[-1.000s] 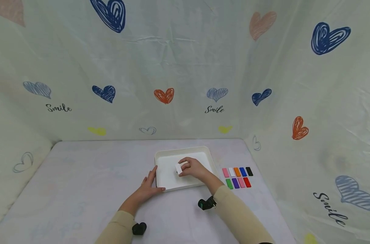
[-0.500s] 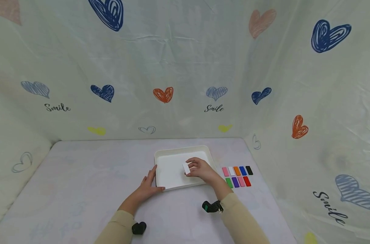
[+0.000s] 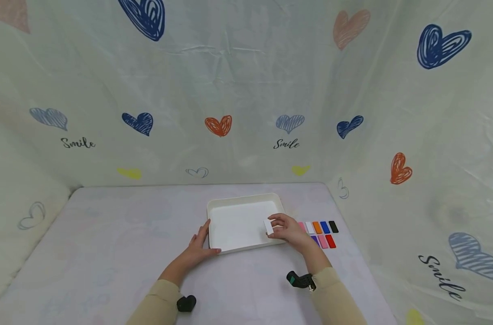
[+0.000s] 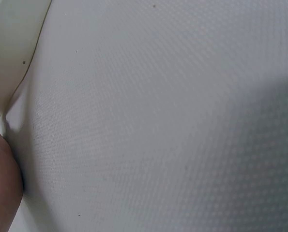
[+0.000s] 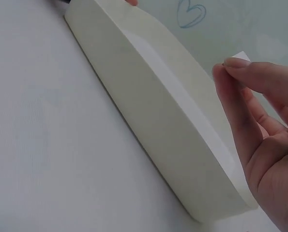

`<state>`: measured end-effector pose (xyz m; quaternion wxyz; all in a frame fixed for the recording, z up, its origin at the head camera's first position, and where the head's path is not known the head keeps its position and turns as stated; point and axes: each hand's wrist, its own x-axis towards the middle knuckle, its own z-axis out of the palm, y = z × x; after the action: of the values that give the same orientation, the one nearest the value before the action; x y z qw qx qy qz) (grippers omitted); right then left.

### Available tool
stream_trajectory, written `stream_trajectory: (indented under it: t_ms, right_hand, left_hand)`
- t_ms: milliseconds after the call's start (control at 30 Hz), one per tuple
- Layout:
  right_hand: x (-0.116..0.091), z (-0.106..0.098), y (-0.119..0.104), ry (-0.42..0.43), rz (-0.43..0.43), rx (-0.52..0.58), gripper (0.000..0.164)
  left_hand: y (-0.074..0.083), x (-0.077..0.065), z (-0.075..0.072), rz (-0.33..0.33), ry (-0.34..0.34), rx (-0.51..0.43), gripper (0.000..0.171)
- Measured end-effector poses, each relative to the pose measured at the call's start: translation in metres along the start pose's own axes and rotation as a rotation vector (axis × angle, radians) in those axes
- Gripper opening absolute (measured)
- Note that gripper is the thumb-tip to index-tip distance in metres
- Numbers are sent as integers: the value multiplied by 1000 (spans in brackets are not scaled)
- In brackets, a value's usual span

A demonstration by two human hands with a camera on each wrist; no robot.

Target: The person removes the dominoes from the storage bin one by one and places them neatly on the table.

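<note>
My right hand [image 3: 289, 231] pinches a small white rectangular block [image 3: 268, 227] between thumb and fingertips, over the right part of a shallow white tray [image 3: 246, 248]. In the right wrist view only a corner of the white block [image 5: 241, 56] shows past the fingertips, above the tray's rim. At the tray's near left corner rests my left hand [image 3: 194, 253], its fingers spread and fairly straight along the left side, the thumb at the front edge. The left wrist view catches just part of that hand [image 4: 3, 179] against the tray wall [image 4: 13, 53].
To the right of the tray, two rows of small coloured rectangles lie on the white-covered table [image 3: 108, 253], among them a black one [image 3: 333, 226], an orange one [image 3: 317, 227] and a red one [image 3: 330, 241]. My right hand and wrist partly hide the rows. A heart-patterned curtain [image 3: 246, 81] stands behind.
My right hand has moved right across the tray, carrying the white block from near its middle to its right side. The left hand and tray have stayed put.
</note>
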<state>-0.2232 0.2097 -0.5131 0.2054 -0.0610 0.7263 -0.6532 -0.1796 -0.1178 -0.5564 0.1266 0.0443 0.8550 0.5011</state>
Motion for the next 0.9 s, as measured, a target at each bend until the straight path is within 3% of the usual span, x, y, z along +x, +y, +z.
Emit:
stream_trajectory:
  t_ms: [433,900]
  right_hand:
    - [-28,-33,20,103,10,14,56]
    - [-56,-76,35,182,42,-108,62]
  left_hand:
    - [-3,0,-2,5,-15,2,109]
    - [-2,-1,-1,-12,-7,-38,108]
